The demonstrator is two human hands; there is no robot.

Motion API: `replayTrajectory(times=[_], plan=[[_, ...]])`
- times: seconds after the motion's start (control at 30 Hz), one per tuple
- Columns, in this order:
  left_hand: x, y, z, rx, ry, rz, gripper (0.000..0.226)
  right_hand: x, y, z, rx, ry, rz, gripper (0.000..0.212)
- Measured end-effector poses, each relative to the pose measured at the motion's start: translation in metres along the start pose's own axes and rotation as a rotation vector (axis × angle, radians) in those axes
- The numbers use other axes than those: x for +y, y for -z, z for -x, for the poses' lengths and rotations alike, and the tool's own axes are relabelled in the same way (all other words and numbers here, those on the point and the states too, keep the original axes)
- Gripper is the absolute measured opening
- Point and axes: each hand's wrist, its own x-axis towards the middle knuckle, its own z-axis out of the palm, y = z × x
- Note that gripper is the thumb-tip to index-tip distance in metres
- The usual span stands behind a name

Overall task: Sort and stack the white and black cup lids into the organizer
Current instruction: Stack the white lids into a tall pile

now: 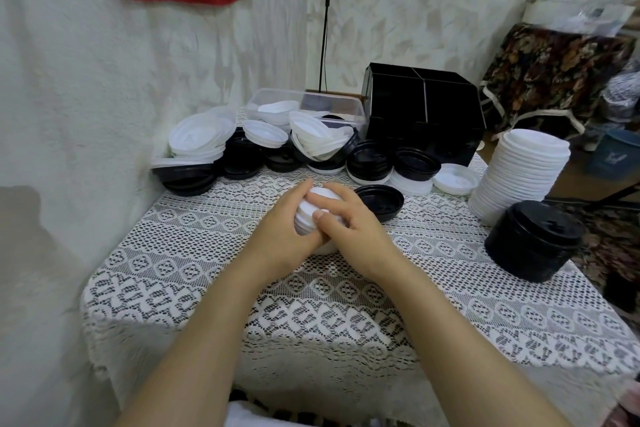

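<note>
- Organizer [422, 114]: far side of your table [207, 270], right of the tub [304, 107].
- Loose lids [263, 149]: before both.
- Tall stack [519, 177]: right edge, with the short stack [533, 239] just before it.
- Small stack [311, 211]: centre, between your left hand [287, 232] and right hand [353, 229].
- Single lid [381, 204]: just right of the small stack.

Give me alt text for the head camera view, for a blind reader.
Left hand and right hand grip a small white lid stack over a lace-covered table. Loose lids lie behind, beside a black organizer; a tall white stack and a black stack stand at right.
</note>
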Motion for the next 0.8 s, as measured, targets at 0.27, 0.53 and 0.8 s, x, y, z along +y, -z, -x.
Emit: replayTrajectory(times=[0.27,0.53,0.8], plan=[[-0.0017,-0.0020,0.0019,-0.010,-0.009,0.036,0.075,0.0070,-0.0046,0.0051,0.046,0.046,0.041,0.036],[-0.0008,-0.0034,0.0016,-0.012,-0.042,0.076,0.071,0.0041,-0.0037,0.0074,0.108,0.057,0.151,0.038],[-0.0009,-0.0030,0.0007,-0.040,-0.032,0.091,0.072,-0.0007,-0.0004,0.0088,0.093,0.069,0.286,0.040]])
